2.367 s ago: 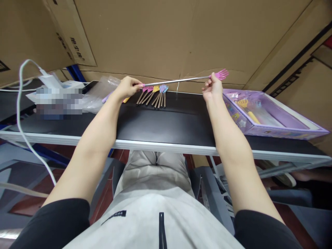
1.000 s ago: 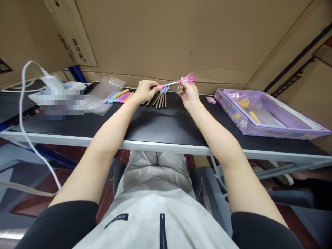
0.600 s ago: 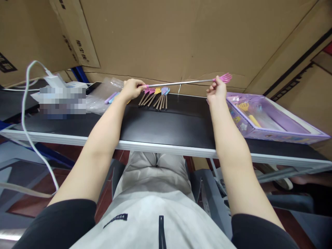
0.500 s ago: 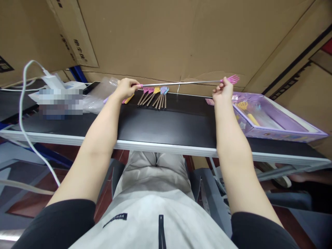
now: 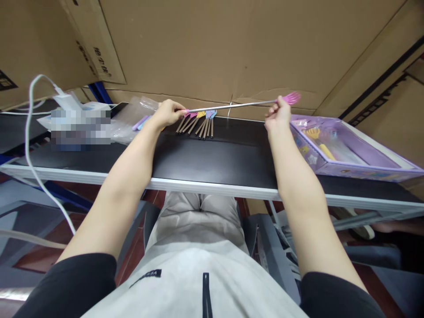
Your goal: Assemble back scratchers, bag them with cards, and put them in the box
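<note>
Stretched between my two hands is a back scratcher with a thin extended metal rod [image 5: 235,105] and a pink claw head [image 5: 292,98]. My left hand [image 5: 170,112] is closed on its far left end, where a bit of pink shows. Just below the claw, my right hand [image 5: 278,115] pinches the other end. Under the rod, several claw heads with short metal stems [image 5: 208,115], in pink, yellow, purple and blue, lie side by side on the black table [image 5: 212,163]. Coloured handles [image 5: 141,123] lie behind my left wrist, partly hidden.
A purple open box [image 5: 374,169] on the right holds a yellow claw piece [image 5: 312,133] and clear plastic. Left of my hand lies a clear plastic bag [image 5: 122,128]. A white charger [image 5: 68,100] has a cable hanging over the table edge. Cardboard [image 5: 205,48] walls the back.
My hands have drawn a little closer together, and the visible rod between them is shorter. The left hand shifted right, the right hand left.
</note>
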The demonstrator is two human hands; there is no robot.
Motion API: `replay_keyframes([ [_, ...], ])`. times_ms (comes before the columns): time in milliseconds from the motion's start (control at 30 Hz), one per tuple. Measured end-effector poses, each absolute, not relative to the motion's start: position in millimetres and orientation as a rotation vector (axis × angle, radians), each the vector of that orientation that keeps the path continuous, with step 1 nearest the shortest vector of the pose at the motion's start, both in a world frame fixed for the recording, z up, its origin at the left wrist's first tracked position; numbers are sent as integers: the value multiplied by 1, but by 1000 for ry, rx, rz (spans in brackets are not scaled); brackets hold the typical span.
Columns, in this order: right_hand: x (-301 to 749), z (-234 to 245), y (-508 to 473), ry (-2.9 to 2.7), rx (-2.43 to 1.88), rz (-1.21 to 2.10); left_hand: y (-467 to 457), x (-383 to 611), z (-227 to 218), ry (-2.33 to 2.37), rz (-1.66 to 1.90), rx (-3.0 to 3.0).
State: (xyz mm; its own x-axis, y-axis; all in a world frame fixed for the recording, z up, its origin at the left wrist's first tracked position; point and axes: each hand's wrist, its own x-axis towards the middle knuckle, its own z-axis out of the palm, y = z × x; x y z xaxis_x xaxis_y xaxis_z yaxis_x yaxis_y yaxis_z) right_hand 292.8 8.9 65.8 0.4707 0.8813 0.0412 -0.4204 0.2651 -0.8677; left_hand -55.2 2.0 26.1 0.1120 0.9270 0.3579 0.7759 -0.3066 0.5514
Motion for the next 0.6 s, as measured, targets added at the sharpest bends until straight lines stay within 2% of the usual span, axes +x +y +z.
replay_keyframes([
  [133, 231, 42, 3, -785, -933, 1083, -9, -9, 28, 1637, 982, 2297],
  [300, 197, 16, -5, -1028, -951, 1085, -19, 18, 24, 1590, 941, 2384],
  [600, 200, 17, -11, -1015, -1103, 1056, -12, 18, 12, 1492, 917, 2324],
])
